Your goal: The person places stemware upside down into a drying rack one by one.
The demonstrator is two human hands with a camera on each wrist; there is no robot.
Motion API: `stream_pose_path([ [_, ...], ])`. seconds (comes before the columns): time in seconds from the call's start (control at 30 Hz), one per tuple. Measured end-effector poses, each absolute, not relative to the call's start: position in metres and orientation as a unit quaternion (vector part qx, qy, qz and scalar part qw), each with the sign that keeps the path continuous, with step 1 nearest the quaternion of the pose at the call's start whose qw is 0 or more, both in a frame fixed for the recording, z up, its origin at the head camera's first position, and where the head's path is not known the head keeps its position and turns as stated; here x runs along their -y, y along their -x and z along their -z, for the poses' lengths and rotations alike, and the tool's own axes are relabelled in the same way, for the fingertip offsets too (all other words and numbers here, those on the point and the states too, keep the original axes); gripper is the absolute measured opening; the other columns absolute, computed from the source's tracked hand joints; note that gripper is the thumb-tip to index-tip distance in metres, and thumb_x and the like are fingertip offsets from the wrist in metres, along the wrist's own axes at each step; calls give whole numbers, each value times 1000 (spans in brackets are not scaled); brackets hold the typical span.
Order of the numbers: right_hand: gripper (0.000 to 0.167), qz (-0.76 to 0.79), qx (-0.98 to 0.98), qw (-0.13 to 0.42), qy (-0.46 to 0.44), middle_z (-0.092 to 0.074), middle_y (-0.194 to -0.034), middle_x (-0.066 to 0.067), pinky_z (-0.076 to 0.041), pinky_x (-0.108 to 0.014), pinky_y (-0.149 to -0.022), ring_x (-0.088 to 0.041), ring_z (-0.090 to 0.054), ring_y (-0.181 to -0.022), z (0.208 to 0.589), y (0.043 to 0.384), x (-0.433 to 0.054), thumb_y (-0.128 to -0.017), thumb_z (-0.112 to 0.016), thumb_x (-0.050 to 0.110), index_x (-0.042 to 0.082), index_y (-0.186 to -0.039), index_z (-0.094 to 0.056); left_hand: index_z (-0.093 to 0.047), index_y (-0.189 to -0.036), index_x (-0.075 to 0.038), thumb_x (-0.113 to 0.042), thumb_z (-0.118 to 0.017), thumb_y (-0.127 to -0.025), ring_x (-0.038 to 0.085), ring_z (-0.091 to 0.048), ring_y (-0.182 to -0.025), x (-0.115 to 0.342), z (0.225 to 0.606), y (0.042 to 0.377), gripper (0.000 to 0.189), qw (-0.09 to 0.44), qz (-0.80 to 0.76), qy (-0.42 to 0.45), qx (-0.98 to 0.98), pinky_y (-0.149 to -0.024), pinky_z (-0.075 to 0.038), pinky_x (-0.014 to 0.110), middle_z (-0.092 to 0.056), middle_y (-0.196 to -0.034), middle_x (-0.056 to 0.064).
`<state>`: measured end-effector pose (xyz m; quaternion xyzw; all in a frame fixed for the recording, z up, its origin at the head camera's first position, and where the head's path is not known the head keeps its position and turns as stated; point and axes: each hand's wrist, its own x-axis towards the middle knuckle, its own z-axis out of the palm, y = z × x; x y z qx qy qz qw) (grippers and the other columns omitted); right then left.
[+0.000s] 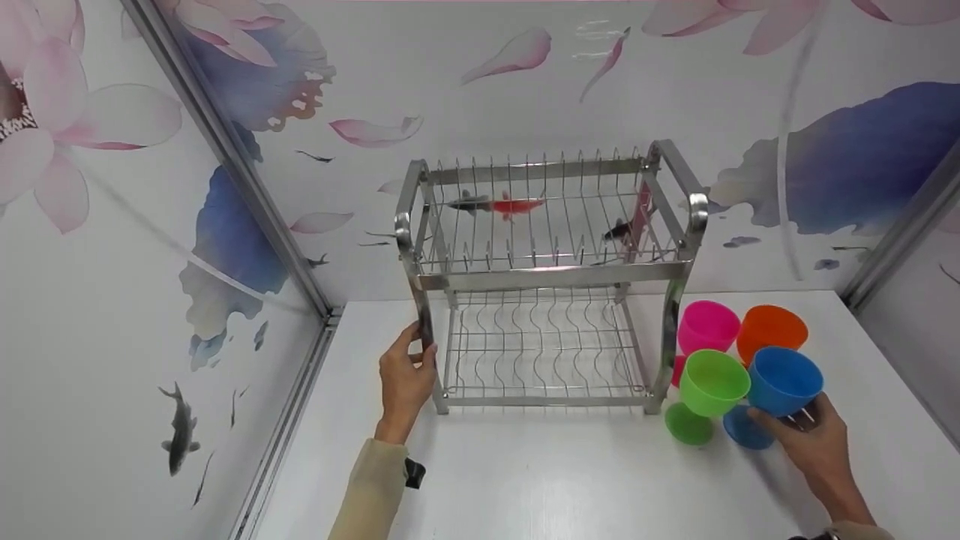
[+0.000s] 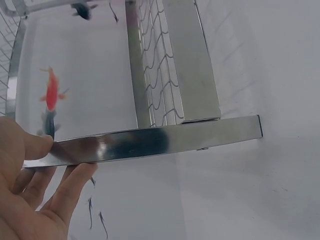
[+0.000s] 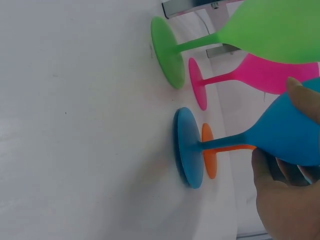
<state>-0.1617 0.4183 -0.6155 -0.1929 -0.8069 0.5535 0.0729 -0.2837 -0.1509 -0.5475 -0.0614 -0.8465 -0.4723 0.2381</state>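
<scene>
A two-tier metal dish rack (image 1: 551, 279) stands on the white table against the back wall. My left hand (image 1: 407, 379) grips its left front post (image 2: 125, 145), thumb on one side and fingers on the other. At the rack's right is a cluster of plastic goblets. My right hand (image 1: 814, 442) holds the blue goblet (image 1: 786, 381) by its bowl, thumb and fingers on opposite sides. Left of it stands a green goblet (image 1: 715, 382). Behind are a pink goblet (image 1: 709, 328) and an orange goblet (image 1: 772, 334). Whether the blue base (image 3: 191, 147) touches the table I cannot tell.
The white table (image 1: 540, 472) stretches in front of the rack. Panels with printed flowers and fish enclose it: a left wall (image 1: 97, 300), a back wall (image 1: 465, 105) and a right wall (image 1: 919, 315). Metal strips (image 1: 225, 150) run along the corners.
</scene>
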Motion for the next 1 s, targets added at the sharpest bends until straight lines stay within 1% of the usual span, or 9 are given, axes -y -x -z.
stream_pose_path([
  [0.17,109,-546,812,97,183,-21,-173,-30,-33,-70,-119,-59,-27,-154,608,160,-414,-96,-83,35,11,-172,-8,-62,-143,3,2,-74,-97,31,-80,-88,151,548,285,47,242,469,66,847,-70,-67,27,-73,-126,22],
  [0.23,106,-536,818,108,180,-24,-172,-29,-34,-64,-119,-58,-30,-153,605,159,-412,-96,-82,35,12,-172,-11,-62,-144,2,2,-74,-97,31,-80,-89,152,548,286,48,238,470,64,848,-71,-67,26,-73,-128,21],
  [0.33,102,-521,827,121,173,-29,-170,-27,-35,-49,-118,-57,-35,-152,599,157,-408,-97,-82,33,13,-171,-15,-62,-143,2,2,-74,-97,32,-80,-90,153,547,284,48,237,476,66,844,-71,-67,27,-73,-127,22],
  [0.47,99,-510,834,135,163,-32,-170,-26,-35,-33,-116,-55,-35,-153,591,153,-405,-96,-82,32,14,-171,-19,-63,-143,1,2,-75,-96,31,-81,-91,155,546,282,48,232,486,65,840,-73,-67,28,-73,-125,21],
  [0.6,99,-495,840,151,161,-35,-169,-25,-35,-25,-115,-53,-37,-153,582,149,-404,-95,-83,33,15,-170,-21,-64,-143,-2,1,-76,-96,31,-81,-93,156,545,281,49,214,491,59,843,-75,-67,27,-73,-125,19],
  [0.73,98,-484,845,164,160,-36,-168,-25,-35,-28,-117,-54,-37,-152,570,146,-403,-94,-85,32,14,-169,-24,-64,-142,-3,2,-75,-95,33,-81,-95,158,542,278,49,200,499,61,841,-77,-67,27,-73,-127,19],
  [0.83,99,-478,847,170,158,-35,-169,-25,-33,-34,-119,-55,-35,-153,561,144,-402,-94,-85,31,14,-169,-24,-64,-142,-3,2,-75,-95,34,-80,-98,160,539,275,49,197,498,65,842,-79,-67,28,-72,-130,20],
  [0.9,99,-473,850,177,152,-35,-169,-26,-32,-41,-121,-56,-34,-153,555,143,-401,-94,-85,29,13,-169,-23,-64,-142,-3,0,-76,-95,34,-80,-101,162,538,273,49,202,489,69,845,-81,-68,32,-71,-133,19],
  [1.0,98,-458,855,196,143,-39,-166,-27,-33,-55,-122,-58,-37,-151,545,140,-397,-92,-87,22,11,-168,-27,-64,-142,-2,-1,-77,-95,36,-79,-103,164,537,267,49,219,473,80,849,-85,-68,45,-70,-135,19],
])
